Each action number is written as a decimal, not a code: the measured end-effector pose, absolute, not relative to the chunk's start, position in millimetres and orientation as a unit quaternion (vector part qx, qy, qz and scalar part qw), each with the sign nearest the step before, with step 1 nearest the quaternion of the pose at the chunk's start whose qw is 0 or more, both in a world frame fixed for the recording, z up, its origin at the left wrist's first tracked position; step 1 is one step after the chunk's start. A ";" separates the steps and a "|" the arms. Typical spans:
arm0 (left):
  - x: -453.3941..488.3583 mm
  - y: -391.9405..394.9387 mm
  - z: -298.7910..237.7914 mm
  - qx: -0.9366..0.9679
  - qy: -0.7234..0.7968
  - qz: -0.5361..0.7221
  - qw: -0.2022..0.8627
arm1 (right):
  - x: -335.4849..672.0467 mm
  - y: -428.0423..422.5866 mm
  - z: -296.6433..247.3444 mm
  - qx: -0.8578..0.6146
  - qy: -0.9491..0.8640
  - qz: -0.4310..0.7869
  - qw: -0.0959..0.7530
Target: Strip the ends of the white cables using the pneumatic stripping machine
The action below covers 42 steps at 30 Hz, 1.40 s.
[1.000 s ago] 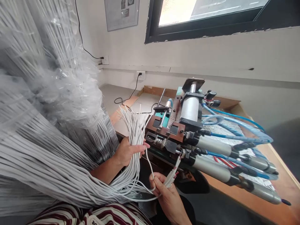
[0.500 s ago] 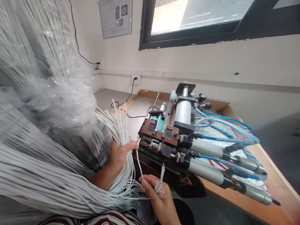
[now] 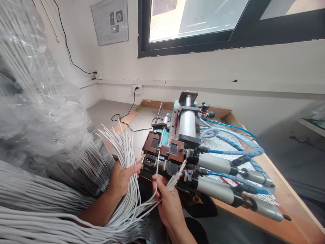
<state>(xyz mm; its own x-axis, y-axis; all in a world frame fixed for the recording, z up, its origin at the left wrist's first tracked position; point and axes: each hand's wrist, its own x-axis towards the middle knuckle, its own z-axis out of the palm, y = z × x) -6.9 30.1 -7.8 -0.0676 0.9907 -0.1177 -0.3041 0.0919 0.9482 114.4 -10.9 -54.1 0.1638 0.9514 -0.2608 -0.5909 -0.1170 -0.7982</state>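
Note:
My left hand [image 3: 120,180] is closed around a thick bundle of grey-white cables [image 3: 122,144], their cut ends fanning upward above the thumb. To its right, my right hand [image 3: 169,205] pinches one cable [image 3: 157,166] between thumb and forefinger. That cable's tip points up at the jaws of a pneumatic wire-stripping machine [image 3: 175,149]; whether it sits inside them I cannot tell. Several more cables [image 3: 175,179] lie in the same palm, their ends sticking out up and to the right.
Masses of grey cable [image 3: 45,193], partly under clear plastic wrap [image 3: 45,125], fill the left side. Blue air hoses [image 3: 228,145] and silver cylinders [image 3: 215,191] extend right from the machine on a wooden-edged bench [image 3: 291,210]. A black cord runs to a wall socket [image 3: 137,89].
My right hand has risen toward the machine, bringing the pinched cable's tip up to the jaws. The cables in its palm now lean right. My view has shifted to the right.

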 end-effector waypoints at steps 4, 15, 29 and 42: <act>-4.4 30.0 -5.6 0.363 0.477 0.560 0.572 | 115.2 -8.3 -51.2 -0.430 -0.187 0.626 0.623; -4.2 20.3 -2.8 0.370 0.467 0.533 0.601 | 121.8 -12.1 -101.0 -0.592 -0.384 0.493 0.509; -3.7 1.9 -3.8 0.387 0.439 0.463 0.666 | 133.0 -15.3 -51.2 -0.513 -0.477 0.479 0.529; -14.7 8.4 -9.4 0.331 0.467 0.495 0.654 | 108.5 -6.9 -43.3 -0.414 -0.117 0.614 0.661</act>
<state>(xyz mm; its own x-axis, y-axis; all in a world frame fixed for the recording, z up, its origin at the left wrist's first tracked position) -14.7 8.4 -9.4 0.0742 0.9562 -0.2832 -0.3385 0.2912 0.8948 108.5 -6.9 -43.3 0.2174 0.9097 -0.3539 -0.7150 -0.0985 -0.6922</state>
